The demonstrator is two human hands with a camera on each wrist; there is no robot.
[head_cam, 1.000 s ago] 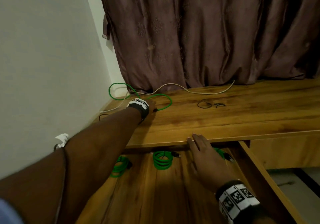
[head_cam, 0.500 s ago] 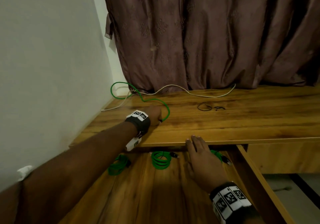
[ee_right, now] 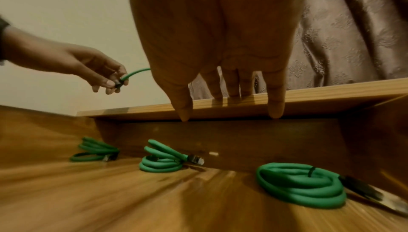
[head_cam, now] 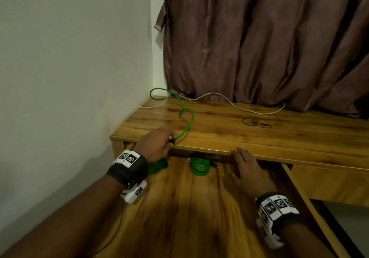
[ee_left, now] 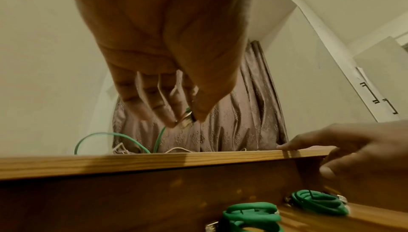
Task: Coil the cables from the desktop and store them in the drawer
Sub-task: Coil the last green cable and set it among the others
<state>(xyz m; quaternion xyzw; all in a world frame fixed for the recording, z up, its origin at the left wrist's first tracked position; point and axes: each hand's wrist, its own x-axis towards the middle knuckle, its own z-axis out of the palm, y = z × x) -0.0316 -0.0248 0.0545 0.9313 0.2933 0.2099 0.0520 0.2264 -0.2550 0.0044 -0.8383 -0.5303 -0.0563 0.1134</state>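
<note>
Now my left hand (head_cam: 157, 144) pinches the green cable's plug (ee_right: 118, 83); beyond it, loops could snag the white cable (head_cam: 235, 104). My right hand (head_cam: 247, 168) rests flat, fingers spread.

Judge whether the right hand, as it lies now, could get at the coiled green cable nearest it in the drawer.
Probably yes: the right hand rests with straight fingers on the desktop edge, and the coiled green cable lies uncovered just below it.
</note>
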